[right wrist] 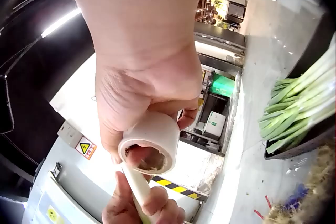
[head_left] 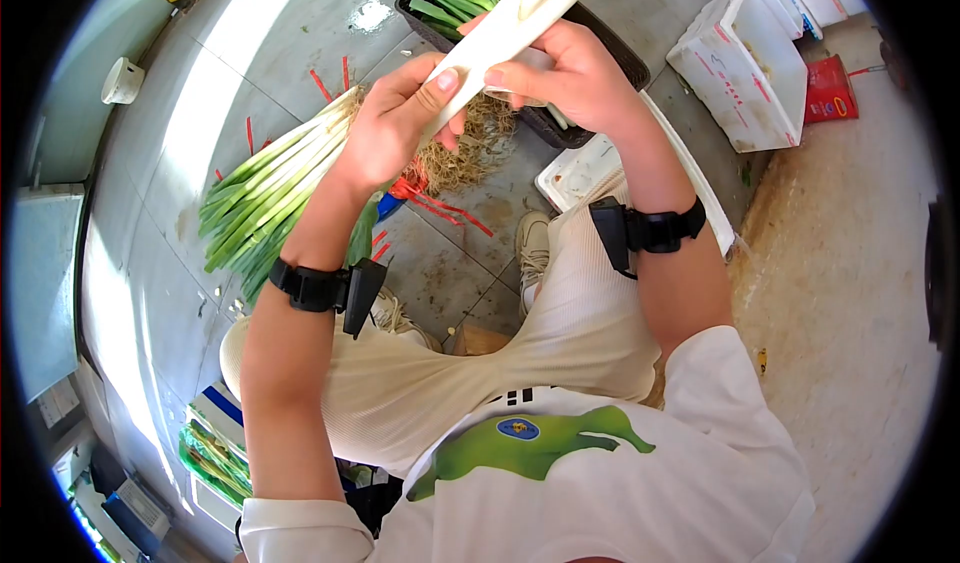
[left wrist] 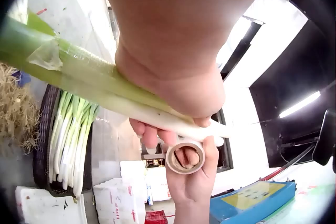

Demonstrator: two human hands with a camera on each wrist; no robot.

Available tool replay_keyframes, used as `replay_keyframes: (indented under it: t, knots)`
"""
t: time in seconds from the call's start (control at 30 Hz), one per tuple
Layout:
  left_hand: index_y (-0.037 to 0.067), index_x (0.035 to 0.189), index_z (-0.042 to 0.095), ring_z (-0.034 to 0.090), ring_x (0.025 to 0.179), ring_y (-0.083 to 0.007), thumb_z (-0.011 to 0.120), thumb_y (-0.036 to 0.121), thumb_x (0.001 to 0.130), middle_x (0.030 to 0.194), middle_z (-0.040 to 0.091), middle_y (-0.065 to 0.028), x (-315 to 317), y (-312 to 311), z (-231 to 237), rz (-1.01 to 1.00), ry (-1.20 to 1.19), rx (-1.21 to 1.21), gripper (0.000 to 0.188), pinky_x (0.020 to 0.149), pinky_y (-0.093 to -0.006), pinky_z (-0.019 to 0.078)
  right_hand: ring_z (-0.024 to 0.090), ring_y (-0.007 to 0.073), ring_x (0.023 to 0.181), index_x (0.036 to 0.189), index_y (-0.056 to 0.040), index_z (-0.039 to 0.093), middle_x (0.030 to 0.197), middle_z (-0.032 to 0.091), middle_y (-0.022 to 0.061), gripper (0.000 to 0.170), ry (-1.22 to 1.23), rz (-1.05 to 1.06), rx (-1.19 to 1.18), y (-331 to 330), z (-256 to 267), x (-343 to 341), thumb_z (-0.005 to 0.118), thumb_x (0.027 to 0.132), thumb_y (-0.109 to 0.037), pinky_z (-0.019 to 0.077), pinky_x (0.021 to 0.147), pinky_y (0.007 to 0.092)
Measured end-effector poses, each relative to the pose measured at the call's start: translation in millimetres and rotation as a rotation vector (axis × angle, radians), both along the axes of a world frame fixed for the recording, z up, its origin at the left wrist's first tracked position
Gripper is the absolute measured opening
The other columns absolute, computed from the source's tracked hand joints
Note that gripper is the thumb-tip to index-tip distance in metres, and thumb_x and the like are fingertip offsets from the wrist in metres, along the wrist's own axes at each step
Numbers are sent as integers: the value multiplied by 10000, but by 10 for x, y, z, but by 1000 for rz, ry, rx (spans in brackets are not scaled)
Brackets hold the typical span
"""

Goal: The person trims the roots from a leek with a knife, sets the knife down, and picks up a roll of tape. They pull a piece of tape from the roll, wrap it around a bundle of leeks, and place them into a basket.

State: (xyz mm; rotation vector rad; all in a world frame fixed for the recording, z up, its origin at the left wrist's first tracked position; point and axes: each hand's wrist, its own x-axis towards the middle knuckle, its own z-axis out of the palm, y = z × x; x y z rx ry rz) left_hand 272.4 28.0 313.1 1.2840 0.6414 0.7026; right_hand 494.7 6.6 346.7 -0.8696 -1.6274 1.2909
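Note:
Thick white leeks [head_left: 520,18] are held up in front of the person, slanting across the head view. The left hand [head_left: 395,123] grips them, its thumb along the white shafts. In the left wrist view, a strip of clear tape [left wrist: 47,56] lies around the green part of the leeks [left wrist: 113,95]. The right hand [head_left: 580,78] holds a roll of tape [right wrist: 163,132], a finger inside its core and the thumb at a leek shaft. Below the hands, a pile of leeks [head_left: 290,168] lies on the floor, its tangled roots [head_left: 465,148] toward the middle.
A dark basket [head_left: 632,63] of leeks stands beyond the hands. To its right are a white foam box [head_left: 735,73] and a red packet [head_left: 830,91]. Red ties [head_left: 455,208] lie by the roots. Another container of greens [head_left: 215,463] sits at lower left.

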Motion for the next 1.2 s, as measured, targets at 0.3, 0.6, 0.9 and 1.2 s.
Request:
replay_keyframes:
  t: [0.3,0.6,0.9,1.2]
  knots:
    - [118,1372,481,650,903,-226,740,163,877,1087,616,-117,202,-147,-67,398,221,627,560,762,-331,555,550,51,609,1052,21,712,811,671,22,257,73,-313,-113,-22,-8,-158,733,872,-162,431,533,213]
    - [232,1452,477,648,860,-318,644,6,815,1087,589,-135,124,-109,-150,545,449,1222,696,719,-407,571,551,47,603,1075,18,698,795,659,12,279,175,-326,-154,-49,-47,-311,729,883,-182,421,524,205]
    - [151,1449,499,610,810,-158,555,-85,799,1114,627,-106,48,-161,-148,491,337,852,694,691,-273,506,637,100,793,1294,-2,576,939,687,30,467,-125,-101,-117,-19,-16,-89,735,887,-167,523,705,247]
    - [106,1415,511,580,824,-110,530,-67,826,1000,623,-25,21,-90,-55,64,-83,206,614,765,-250,475,626,103,953,1333,-3,537,1082,668,67,473,-13,-10,-7,30,43,19,710,905,-103,541,818,262]
